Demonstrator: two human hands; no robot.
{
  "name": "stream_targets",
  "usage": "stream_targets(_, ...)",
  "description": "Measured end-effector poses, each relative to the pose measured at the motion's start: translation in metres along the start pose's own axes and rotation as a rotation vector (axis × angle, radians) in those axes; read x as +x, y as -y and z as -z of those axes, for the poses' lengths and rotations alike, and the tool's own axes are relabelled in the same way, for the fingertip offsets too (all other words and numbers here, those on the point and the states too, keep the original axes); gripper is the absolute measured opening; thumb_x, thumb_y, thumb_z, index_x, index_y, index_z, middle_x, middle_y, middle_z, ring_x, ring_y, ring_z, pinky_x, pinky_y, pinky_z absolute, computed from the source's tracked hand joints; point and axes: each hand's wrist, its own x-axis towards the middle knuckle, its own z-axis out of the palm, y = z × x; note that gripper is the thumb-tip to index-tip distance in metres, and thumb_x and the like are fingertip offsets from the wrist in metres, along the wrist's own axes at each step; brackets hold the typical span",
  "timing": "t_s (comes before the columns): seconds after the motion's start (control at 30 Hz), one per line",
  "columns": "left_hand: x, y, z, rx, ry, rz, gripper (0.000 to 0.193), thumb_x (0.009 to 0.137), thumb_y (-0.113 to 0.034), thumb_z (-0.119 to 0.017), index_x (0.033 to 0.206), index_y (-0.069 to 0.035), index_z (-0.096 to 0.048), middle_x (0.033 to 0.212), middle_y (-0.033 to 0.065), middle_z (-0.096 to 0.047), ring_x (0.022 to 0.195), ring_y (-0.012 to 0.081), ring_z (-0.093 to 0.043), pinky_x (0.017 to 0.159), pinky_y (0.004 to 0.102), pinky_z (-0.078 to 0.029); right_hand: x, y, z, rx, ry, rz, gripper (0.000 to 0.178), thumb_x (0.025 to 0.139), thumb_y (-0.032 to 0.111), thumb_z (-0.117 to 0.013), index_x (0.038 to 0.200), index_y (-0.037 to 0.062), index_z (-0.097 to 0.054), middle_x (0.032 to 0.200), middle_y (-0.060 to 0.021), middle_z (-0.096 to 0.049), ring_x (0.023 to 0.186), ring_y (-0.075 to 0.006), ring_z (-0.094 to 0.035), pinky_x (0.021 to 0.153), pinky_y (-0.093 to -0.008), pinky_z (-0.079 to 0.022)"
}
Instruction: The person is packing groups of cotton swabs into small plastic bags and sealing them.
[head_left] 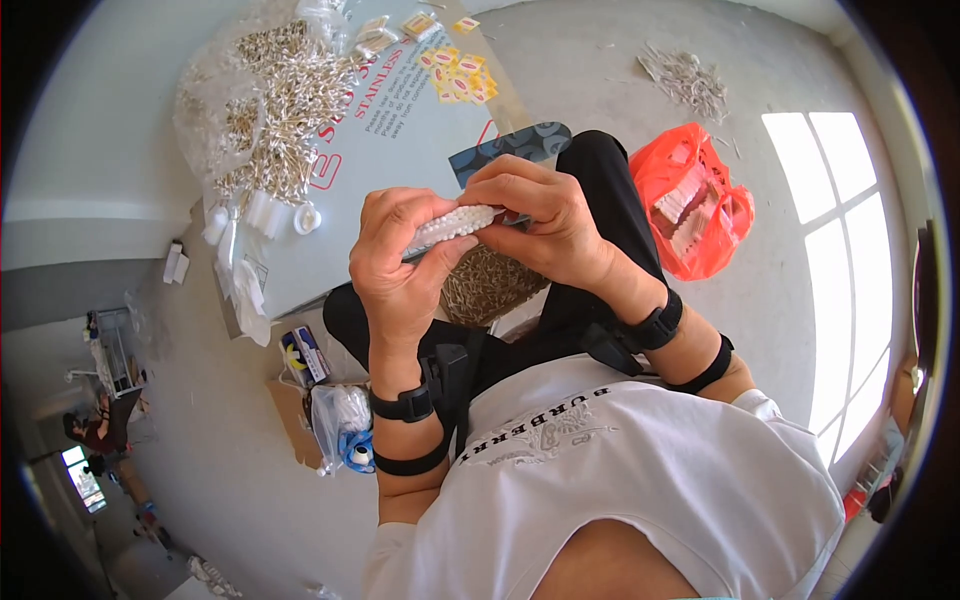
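In front of me, above my lap, I hold a packed bundle of cotton swabs (452, 228), its white tips lined up in rows facing up. My left hand (392, 245) grips the left end, thumb below and fingers above. The right hand (540, 222) pinches the other end; the contact point of its fingertips is partly hidden. Whether a clear wrapper surrounds the bundle, I cannot tell. Under my hands, between my legs, is a container of many loose cotton swabs (485, 287), with brown sticks showing.
A table (400, 150) ahead carries a heap of swabs (275, 110) in clear plastic, yellow-white labels (460, 75) and a tape roll (307, 219). Right of my legs sits a red plastic bag (665, 165) with pink packs. Swabs (685, 82) lie on the floor. At left stands a cardboard box (292, 420).
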Motion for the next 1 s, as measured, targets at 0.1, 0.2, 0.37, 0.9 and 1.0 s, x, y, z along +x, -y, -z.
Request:
stream_targets(0.1,0.001,-0.004,0.002,-0.041,-0.002,-0.014,0.035,0.061,0.000,-0.083,0.092,-0.003,-0.066,0.090,0.0065,-0.064,0.085,0.0219,-0.058,0.074,0.0314,-0.048,0.000,0.005,0.005,0.021,0.053,-0.037,0.033,0.071,-0.003,-0.075,0.102,0.0010,-0.068,0.096,-0.0100,-0.064,0.080,-0.0206,-0.064,0.070,-0.0287,-0.051)
stream_targets(0.2,0.004,-0.007,0.005,-0.041,0.011,-0.026,0.032,0.062,-0.001,-0.083,0.090,-0.003,-0.066,0.087,0.0064,-0.063,0.084,0.0230,-0.057,0.073,0.0324,-0.048,0.001,0.006,0.004,-0.007,0.039,0.011,0.031,0.071,-0.004,-0.074,0.101,0.0005,-0.068,0.096,-0.0103,-0.064,0.082,-0.0217,-0.065,0.071,-0.0289,-0.052)
stream_targets(0.37,0.006,-0.005,0.005,0.036,0.036,-0.204,0.027,0.065,-0.003,-0.081,0.086,-0.002,-0.063,0.082,0.0059,-0.062,0.082,0.0251,-0.056,0.072,0.0341,-0.047,0.002,0.002,0.004,0.074,0.075,0.034,0.025,0.072,-0.004,-0.074,0.096,-0.0003,-0.068,0.094,-0.0105,-0.065,0.084,-0.0218,-0.066,0.072,-0.0287,-0.052)
stream_targets(0.9,0.008,-0.005,-0.003,0.071,0.000,-0.158,0.031,0.064,-0.004,-0.082,0.089,-0.003,-0.064,0.083,0.0060,-0.062,0.082,0.0238,-0.056,0.072,0.0331,-0.048,0.001,0.002,-0.001,-0.021,-0.007,-0.010,0.024,0.072,-0.003,-0.074,0.094,0.0015,-0.064,0.084,-0.0068,-0.062,0.067,-0.0171,-0.062,0.060,-0.0282,-0.050)
stream_targets(1.0,0.007,-0.002,-0.006,0.061,-0.016,-0.181,0.029,0.065,-0.004,-0.081,0.088,-0.003,-0.063,0.083,0.0063,-0.061,0.082,0.0243,-0.056,0.072,0.0335,-0.048,0.000,0.002,-0.001,-0.024,-0.001,-0.067,0.024,0.072,-0.004,-0.074,0.093,0.0013,-0.064,0.084,-0.0069,-0.062,0.067,-0.0168,-0.062,0.060,-0.0278,-0.050)
